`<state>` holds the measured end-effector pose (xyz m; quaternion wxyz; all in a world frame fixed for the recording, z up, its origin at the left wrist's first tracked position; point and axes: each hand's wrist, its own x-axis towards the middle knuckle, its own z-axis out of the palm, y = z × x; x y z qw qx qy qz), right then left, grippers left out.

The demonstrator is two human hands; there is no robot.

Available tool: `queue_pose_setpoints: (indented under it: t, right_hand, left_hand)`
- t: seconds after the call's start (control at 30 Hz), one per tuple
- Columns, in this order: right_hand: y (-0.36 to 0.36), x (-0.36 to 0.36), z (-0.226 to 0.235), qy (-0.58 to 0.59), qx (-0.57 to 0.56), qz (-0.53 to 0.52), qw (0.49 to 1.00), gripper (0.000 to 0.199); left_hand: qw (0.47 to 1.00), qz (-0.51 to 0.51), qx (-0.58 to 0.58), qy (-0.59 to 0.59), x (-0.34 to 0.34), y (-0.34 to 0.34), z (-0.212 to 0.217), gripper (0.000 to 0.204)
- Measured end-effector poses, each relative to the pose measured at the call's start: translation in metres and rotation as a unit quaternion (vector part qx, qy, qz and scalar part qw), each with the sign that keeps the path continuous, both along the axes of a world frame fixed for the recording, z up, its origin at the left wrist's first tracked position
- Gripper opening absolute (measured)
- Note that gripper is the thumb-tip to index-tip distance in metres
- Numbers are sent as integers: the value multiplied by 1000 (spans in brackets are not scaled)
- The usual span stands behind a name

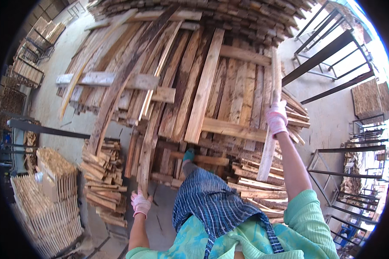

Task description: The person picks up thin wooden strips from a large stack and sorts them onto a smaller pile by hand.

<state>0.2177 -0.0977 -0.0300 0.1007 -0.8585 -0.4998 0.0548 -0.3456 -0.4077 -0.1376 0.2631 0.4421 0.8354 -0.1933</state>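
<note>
My right hand (276,117), in a pink and white glove, is closed round a long pale wooden plank (276,77) at the right side of the lumber pile. This plank reaches both ahead of the hand and back toward me. Low on the left, my left hand (141,202), gloved alike, grips the near end of a rough brown plank (148,151) that slants up onto the pile. Between the hands lies a layer of boards (237,93) with crosswise battens (233,128) over it. One lighter board (206,86) rests on top, beside darker ones.
A tall lumber stack (246,19) rises at the far side. Short offcuts lie heaped at left (101,185) and right (259,183). Dark metal frames (317,60) stand to the right, and a dark bar (52,129) juts in from the left. One foot (189,155) stands among the boards.
</note>
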Motion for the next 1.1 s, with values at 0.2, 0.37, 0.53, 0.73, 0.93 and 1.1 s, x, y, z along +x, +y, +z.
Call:
queue_pose_setpoints:
  t: [0.2,0.37,0.53,0.73,0.93,1.1]
  right_hand:
    - [-2,4,28,102,31,9,994,72]
    - [9,-102,116,393,180,156,888,71]
    - [47,-197,164,603,145,159,769,70]
    - [114,-316,173,549,186,224,784,71]
    - [63,-327,170,320,143,379,856,57]
    - [-27,-195,116,229,376,294,848,49]
  left_hand:
    - [924,-212,87,-305,59,76,80,40]
    - [760,-378,467,-247,110,155,248,30]
    - [762,-300,574,-3,56,243,313,37]
    - [726,-264,620,-137,32,271,377,31]
    - [721,-352,546,-241,43,277,398,36]
    - [595,-636,422,-253,156,337,399,44]
